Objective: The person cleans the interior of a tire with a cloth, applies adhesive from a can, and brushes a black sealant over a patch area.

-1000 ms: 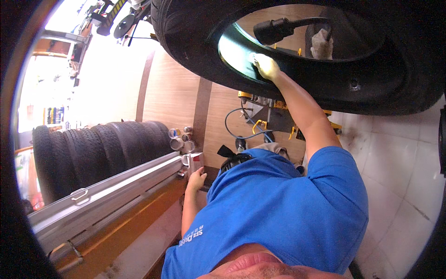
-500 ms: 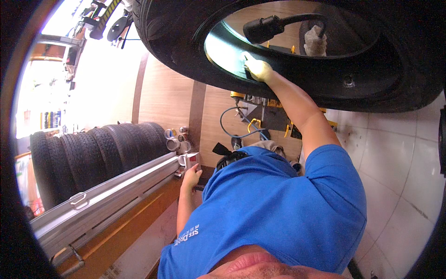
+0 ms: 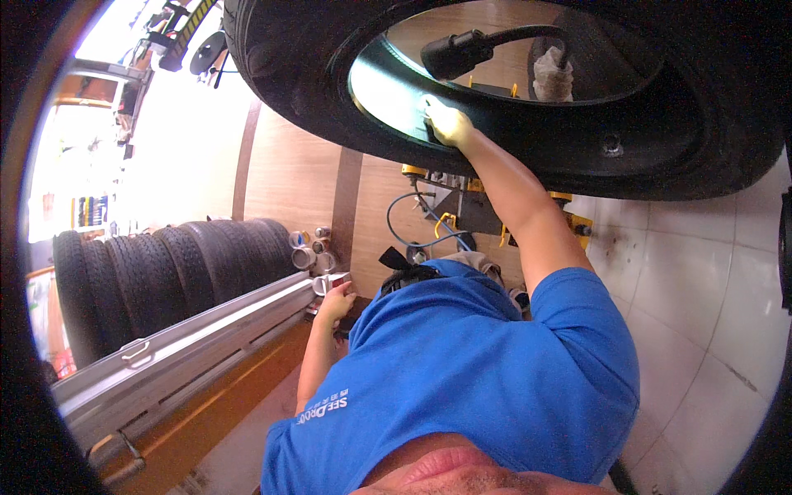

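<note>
a: what's underfoot?
b: wood-look boards (image 3: pixel 297 157) ahead and to the left, pale tiles (image 3: pixel 689 305) on the right.
a: and around the room?
b: on the left a tyre row (image 3: pixel 157 276) stands beyond a metal rail (image 3: pixel 223 330), with cans (image 3: pixel 309 252) near the rail's end. a blue hose (image 3: pixel 392 223) and yellow tools (image 3: pixel 445 221) are low down ahead. the far left is washed out by glare.
a: what's changed in the last second?
b: the big tyre (image 3: pixel 289 66), the lamp (image 3: pixel 454 54) and the right hand (image 3: pixel 448 124) all sit further left in view; the tyre row has barely shifted. the right hand is still at the bright patch inside the tyre.
a: so where's the tyre against the fingers?
b: above the floor, ahead of the person, its near side passing around the right forearm's far end. the right fingers are bunched at its lit inner wall, just below the lamp. i can't tell whether they pinch anything.
a: the left hand (image 3: pixel 337 304)?
b: well apart from the tyre, by a white box (image 3: pixel 332 283) at the rail's end. its fingers overlap the box; can't tell if they grip it.
</note>
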Demonstrator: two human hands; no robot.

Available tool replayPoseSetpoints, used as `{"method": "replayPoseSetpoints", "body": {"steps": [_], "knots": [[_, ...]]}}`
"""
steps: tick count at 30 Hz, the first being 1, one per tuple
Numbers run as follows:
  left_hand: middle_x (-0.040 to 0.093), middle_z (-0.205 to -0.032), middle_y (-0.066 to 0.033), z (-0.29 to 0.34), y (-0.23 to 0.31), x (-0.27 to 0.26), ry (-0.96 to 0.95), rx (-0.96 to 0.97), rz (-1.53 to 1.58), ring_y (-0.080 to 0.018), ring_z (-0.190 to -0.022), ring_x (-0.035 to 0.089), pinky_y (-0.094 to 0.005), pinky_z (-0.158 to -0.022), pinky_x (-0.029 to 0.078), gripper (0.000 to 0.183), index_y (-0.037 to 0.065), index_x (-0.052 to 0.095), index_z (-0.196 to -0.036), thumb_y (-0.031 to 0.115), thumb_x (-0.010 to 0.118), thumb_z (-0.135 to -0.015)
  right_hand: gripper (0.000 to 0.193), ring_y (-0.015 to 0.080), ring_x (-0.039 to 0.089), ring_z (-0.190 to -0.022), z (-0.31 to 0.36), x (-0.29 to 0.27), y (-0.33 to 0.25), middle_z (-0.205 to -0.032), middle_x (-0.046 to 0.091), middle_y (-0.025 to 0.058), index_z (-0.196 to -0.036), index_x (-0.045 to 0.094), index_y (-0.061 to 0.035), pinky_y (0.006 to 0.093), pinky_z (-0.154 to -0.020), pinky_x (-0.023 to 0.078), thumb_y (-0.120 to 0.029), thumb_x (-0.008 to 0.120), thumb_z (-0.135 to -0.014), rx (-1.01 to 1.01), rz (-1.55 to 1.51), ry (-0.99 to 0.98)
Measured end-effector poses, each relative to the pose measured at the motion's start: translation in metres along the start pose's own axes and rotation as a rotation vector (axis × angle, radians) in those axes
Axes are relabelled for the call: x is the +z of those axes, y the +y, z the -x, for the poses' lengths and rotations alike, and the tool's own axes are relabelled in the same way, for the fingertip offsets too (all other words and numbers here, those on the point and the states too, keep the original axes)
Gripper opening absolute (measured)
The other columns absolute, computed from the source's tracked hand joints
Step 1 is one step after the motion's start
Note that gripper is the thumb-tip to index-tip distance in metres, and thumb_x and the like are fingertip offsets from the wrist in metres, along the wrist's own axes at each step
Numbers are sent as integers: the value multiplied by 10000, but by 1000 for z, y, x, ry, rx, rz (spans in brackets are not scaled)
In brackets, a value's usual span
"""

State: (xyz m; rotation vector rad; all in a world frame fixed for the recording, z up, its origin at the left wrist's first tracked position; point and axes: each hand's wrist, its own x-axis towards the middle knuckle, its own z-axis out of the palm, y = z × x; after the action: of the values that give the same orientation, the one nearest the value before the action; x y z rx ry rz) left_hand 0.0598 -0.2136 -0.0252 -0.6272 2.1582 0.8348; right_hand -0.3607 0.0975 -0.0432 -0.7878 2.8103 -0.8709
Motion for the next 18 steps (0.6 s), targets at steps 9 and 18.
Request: {"method": "replayPoseSetpoints", "body": {"steps": [9, 18], "knots": [[623, -1127, -218, 6, -20, 13, 4, -19, -14, -315, -1056, 601, -355, -914, 448, 534, 19, 503, -1295, 235, 606, -818, 424, 337, 578, -1028, -2, 12, 4, -1168, 580, 195, -1326, 365, -136, 394, -880, 454, -296, 430, -938, 95, -41, 30], [619, -1126, -222, 6, -19, 15, 9, 48, -130, -324, -1069, 594, -368, -910, 451, 521, 31, 518, -1281, 245, 605, -814, 414, 285, 570, -823, -4, -19, -9, -973, 623, 170, -1313, 455, -104, 345, -761, 464, -328, 366, -977, 65, -39, -320]]}}
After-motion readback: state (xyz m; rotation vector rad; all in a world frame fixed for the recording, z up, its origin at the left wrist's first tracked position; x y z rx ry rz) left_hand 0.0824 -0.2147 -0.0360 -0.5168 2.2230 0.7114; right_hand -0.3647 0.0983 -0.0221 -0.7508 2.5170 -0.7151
